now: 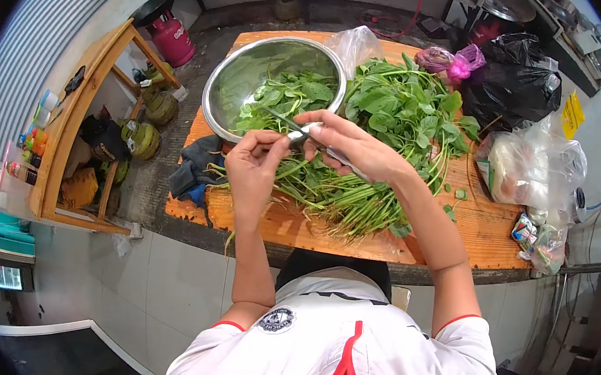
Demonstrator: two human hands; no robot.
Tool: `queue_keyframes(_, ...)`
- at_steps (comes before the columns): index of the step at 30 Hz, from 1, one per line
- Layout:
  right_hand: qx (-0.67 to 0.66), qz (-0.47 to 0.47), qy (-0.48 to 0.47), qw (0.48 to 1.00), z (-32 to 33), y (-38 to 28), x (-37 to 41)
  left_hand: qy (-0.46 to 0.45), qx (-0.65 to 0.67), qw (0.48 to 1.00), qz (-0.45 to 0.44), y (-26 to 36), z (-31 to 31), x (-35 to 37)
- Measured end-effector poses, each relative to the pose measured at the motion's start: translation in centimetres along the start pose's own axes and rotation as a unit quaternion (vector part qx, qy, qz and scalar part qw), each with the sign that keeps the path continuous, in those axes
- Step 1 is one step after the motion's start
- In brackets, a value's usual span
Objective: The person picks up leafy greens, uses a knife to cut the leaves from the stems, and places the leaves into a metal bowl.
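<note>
My right hand is closed around a knife, whose dark blade points up and left over the rim of a steel bowl. Just left of it, my left hand pinches a green stem, its fingertips close to the knife. Cut green leaves lie inside the bowl. Beside the bowl, a large heap of leafy greens covers the middle of the wooden table. Bundled stems with roots point toward me, below my hands.
A dark cloth lies at the table's left edge. Clear plastic stands behind the bowl. Black bags, a purple bag and filled clear bags sit on the right. A wooden shelf stands at the left.
</note>
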State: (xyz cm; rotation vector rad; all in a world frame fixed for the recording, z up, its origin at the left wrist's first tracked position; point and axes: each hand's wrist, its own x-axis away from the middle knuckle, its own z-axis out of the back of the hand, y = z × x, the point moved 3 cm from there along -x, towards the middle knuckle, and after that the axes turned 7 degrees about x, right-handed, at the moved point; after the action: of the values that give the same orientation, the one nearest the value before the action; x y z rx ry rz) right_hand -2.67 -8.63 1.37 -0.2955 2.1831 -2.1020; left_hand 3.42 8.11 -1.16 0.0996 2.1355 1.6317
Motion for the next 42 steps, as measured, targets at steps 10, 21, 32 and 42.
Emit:
queue_keyframes(10, -0.006, 0.059, -0.048, 0.997, -0.6, 0.8, -1.0, 0.016, 0.011, 0.999, 0.035, 0.3, 0.1, -1.0)
queue_keyframes(21, -0.047, 0.055, -0.022, 0.997, -0.1, 1.7, -1.7, 0.043, -0.072, 0.996, 0.030, 0.1, 0.3, -1.1)
queue_keyframes(32, -0.066, 0.054, -0.003, 0.996, -1.1, 2.7, -1.9, 0.035, -0.161, 0.986, -0.008, 0.5, -0.3, -0.7)
queue_keyframes(42, -0.130, -0.033, -0.052, 0.990, -0.4, 2.7, -2.6, -0.050, -0.351, 0.916, -0.190, 1.1, -0.2, 1.1)
